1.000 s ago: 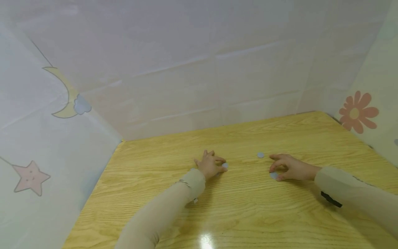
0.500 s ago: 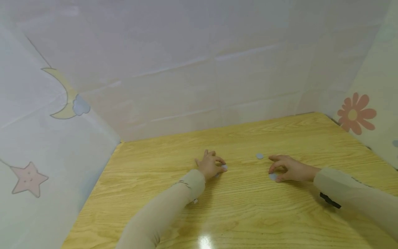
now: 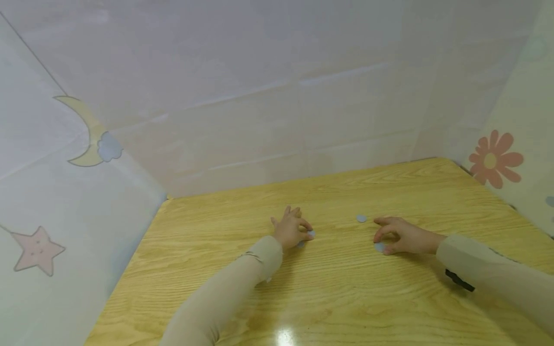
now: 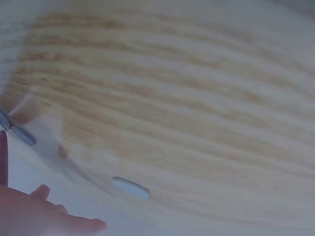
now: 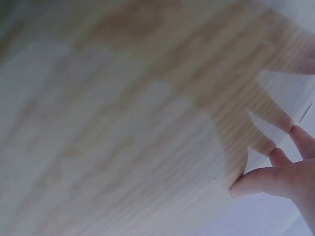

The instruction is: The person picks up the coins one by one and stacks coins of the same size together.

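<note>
My left hand [image 3: 291, 231] pinches a small pale blue-grey disc [image 3: 311, 234] between thumb and index finger, low over the table; its other fingers are spread. Another disc [image 3: 301, 244] shows partly behind the thumb. My right hand [image 3: 406, 236] has index finger and thumb curled at opposite sides of a disc [image 3: 379, 247] at the tabletop. Between the hands a loose disc [image 3: 361, 218] lies flat. In the left wrist view, a disc [image 4: 130, 187] lies beyond the fingers of the left hand [image 4: 44, 214]. The right wrist view shows the fingertips of the right hand [image 5: 280, 174] at the tabletop.
A wood-grain table [image 3: 346, 298] spreads under both hands. Pale cloth walls stand behind and at both sides, printed with a moon [image 3: 86, 129], a star [image 3: 39, 251] and a red flower [image 3: 496, 159]. A black strap piece [image 3: 459, 280] shows at the right sleeve.
My left thumb and index finger have drawn together onto their disc, covering more of it. The right hand keeps its place at its disc. The head view has shifted slightly.
</note>
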### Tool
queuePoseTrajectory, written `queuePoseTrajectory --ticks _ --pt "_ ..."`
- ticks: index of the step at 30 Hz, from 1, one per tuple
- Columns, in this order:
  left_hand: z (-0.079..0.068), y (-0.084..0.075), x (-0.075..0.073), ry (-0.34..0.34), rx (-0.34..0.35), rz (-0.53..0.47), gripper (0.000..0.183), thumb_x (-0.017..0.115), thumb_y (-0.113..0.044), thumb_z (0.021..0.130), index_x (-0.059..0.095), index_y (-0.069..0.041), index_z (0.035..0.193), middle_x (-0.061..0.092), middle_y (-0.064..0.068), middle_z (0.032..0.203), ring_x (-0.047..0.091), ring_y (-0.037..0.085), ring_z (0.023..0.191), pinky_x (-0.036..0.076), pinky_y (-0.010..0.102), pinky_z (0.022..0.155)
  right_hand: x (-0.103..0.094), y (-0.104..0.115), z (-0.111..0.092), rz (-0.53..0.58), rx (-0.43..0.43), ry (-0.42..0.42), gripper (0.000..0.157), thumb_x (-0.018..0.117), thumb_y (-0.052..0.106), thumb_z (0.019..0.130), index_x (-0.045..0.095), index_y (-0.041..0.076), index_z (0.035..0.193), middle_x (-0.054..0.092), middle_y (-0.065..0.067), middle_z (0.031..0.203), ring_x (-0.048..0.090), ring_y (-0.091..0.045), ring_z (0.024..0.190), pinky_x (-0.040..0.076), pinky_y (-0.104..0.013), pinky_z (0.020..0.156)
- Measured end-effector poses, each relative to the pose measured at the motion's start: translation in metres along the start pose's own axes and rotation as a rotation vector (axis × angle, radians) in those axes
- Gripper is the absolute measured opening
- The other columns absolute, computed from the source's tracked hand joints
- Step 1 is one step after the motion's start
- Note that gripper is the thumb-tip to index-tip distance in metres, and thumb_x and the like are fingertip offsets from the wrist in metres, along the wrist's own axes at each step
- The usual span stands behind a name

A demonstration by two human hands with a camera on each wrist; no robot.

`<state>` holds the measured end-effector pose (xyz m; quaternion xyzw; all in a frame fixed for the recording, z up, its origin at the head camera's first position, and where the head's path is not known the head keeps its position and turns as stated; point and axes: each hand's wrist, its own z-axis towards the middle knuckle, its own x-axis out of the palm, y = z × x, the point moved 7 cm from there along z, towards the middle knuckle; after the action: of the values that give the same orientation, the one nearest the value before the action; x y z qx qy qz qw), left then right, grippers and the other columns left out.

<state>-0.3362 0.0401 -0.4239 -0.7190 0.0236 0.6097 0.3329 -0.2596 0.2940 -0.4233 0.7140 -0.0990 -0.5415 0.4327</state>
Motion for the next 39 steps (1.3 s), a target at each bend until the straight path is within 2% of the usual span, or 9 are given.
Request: queuePoseTrajectory --ticks 4,11,16,22,27,39 --pt "-0.002 -0.001 0.0 -0.011 0.03 -0.002 0.026 0.075 -0.033 0.082 0.075 -0.015 0.1 0.033 0.014 0.154 0.01 0.036 0.147 0.003 0.078 0.101 0.0 -0.001 0.0 0.001 0.005 0.003 0.022 0.076 0.022 0.082 0.07 0.014 0.102 0.023 -0.043 0.144 0.014 -0.065 0.128 0.02 -0.078 0.092" --pt "-0.001 -0.003 0.003 -0.017 0.095 0.098 0.024 0.072 -0.035 0.087 0.075 -0.013 0.097 0.038 0.011 0.152 0.013 0.033 0.147 0.01 0.073 0.105 0.001 0.0 0.0 0.013 0.009 0.008 0.023 0.076 0.022 0.083 0.07 0.014 0.103 0.022 -0.042 0.144 0.013 -0.065 0.128 0.02 -0.078 0.092" --pt "-0.001 -0.005 0.002 -0.005 0.118 0.087 0.024 0.071 -0.033 0.089 0.074 -0.011 0.097 0.037 0.014 0.151 0.013 0.035 0.146 0.011 0.073 0.104 0.002 0.001 -0.001 0.014 0.001 0.01 0.023 0.076 0.022 0.083 0.07 0.013 0.103 0.023 -0.043 0.144 0.013 -0.065 0.128 0.02 -0.078 0.092" --pt "-0.002 -0.009 -0.003 -0.029 0.138 0.062 0.025 0.073 -0.034 0.088 0.074 -0.01 0.095 0.038 0.014 0.151 0.015 0.037 0.146 0.011 0.074 0.103 0.001 0.001 0.0 0.003 0.003 0.007 0.023 0.076 0.021 0.083 0.07 0.013 0.104 0.023 -0.043 0.144 0.014 -0.064 0.128 0.02 -0.078 0.092" --pt "-0.004 -0.017 -0.002 -0.036 0.16 0.057 0.023 0.074 -0.035 0.087 0.075 -0.014 0.096 0.038 0.009 0.151 0.016 0.034 0.146 0.013 0.073 0.104 0.001 0.0 -0.001 0.013 0.006 0.01 0.024 0.075 0.021 0.083 0.07 0.012 0.105 0.022 -0.043 0.145 0.013 -0.065 0.128 0.021 -0.078 0.092" --pt "-0.01 -0.036 0.003 -0.015 0.229 0.111 0.023 0.07 -0.036 0.09 0.076 -0.015 0.097 0.037 0.009 0.153 0.013 0.036 0.146 0.013 0.074 0.103 0.0 0.0 0.0 0.014 0.005 0.008 0.024 0.076 0.021 0.082 0.07 0.012 0.103 0.022 -0.044 0.144 0.012 -0.065 0.127 0.02 -0.079 0.092"
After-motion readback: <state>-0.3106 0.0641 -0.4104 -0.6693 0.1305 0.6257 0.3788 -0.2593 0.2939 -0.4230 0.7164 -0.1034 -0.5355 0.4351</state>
